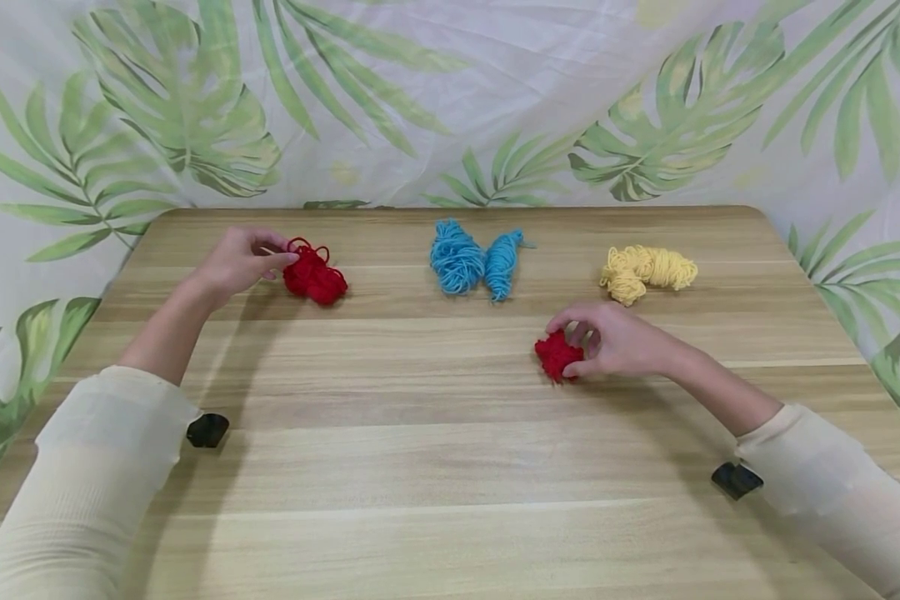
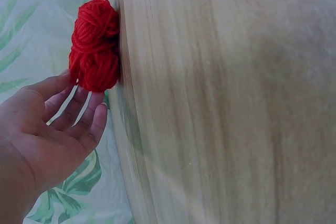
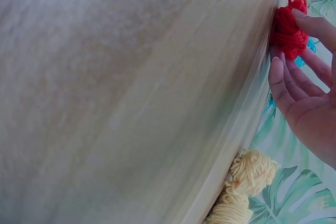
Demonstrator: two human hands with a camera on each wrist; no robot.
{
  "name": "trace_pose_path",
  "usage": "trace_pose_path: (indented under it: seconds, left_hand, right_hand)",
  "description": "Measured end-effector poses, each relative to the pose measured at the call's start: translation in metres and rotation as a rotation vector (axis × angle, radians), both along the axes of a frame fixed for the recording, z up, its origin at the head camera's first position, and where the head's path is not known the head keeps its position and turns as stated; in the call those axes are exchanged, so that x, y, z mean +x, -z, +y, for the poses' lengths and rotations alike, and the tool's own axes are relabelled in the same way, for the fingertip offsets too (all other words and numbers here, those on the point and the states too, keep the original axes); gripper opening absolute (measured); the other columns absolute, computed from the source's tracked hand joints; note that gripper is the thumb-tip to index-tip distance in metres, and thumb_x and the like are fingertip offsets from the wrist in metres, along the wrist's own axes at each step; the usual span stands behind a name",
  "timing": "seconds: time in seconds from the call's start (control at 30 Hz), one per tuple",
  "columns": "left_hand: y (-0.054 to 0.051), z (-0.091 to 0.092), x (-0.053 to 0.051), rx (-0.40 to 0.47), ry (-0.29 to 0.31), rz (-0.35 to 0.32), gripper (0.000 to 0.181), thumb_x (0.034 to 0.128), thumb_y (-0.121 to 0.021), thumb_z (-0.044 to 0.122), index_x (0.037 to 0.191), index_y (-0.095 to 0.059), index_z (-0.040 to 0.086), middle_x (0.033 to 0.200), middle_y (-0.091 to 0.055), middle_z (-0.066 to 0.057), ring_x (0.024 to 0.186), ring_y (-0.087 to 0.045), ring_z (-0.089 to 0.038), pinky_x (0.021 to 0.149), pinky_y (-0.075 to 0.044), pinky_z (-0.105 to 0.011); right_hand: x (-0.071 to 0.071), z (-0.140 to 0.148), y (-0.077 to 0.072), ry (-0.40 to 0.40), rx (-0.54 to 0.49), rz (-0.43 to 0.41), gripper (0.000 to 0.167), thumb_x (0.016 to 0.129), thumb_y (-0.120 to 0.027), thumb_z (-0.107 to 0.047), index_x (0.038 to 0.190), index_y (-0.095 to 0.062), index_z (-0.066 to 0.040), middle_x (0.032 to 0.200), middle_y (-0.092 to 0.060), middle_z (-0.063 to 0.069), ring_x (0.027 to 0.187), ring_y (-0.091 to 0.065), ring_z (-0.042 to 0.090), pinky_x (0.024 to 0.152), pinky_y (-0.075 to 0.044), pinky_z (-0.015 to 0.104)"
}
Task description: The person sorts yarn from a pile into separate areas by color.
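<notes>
At the far left of the table, a bundle of red yarn (image 1: 317, 279) with loose loops lies on the wood. My left hand (image 1: 238, 260) pinches its near end between thumb and fingers; the left wrist view shows that same red bundle (image 2: 95, 45) beyond the fingertips. Right of the middle, my right hand (image 1: 613, 340) holds a smaller red yarn bundle (image 1: 557, 356) between thumb and fingers. In the right wrist view this red yarn (image 3: 290, 30) sits against the tabletop, and part of it is hidden by the thumb.
Two pieces of blue yarn (image 1: 457, 258) lie side by side at the back middle. Pale yellow yarn (image 1: 652, 271) lies at the back right, behind my right hand. The wooden table (image 1: 435, 467) ends at a leaf-print cloth (image 1: 495, 100).
</notes>
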State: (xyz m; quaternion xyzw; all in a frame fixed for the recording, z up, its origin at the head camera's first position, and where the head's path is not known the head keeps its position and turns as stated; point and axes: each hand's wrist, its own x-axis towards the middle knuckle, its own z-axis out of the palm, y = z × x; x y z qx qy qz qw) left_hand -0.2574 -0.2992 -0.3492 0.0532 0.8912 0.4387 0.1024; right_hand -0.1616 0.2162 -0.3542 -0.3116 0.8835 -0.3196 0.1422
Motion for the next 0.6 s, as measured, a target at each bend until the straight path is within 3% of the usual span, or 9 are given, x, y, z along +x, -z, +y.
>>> trace_pose_path:
  seconds: [0.6]
  left_hand:
    - [-0.0014, 0.0002, 0.004, 0.011, 0.025, 0.008, 0.024, 0.1015, -0.066, 0.008, 0.114, -0.064, -0.013, 0.09, -0.065, 0.008, 0.076, -0.063, -0.008, 0.067, -0.056, -0.024]
  right_hand:
    - [0.0009, -0.0024, -0.0004, 0.016, -0.003, -0.067, 0.036, 0.079, -0.084, -0.001, 0.111, -0.069, -0.001, 0.094, -0.072, 0.006, 0.078, -0.066, 0.017, 0.065, -0.054, 0.029]
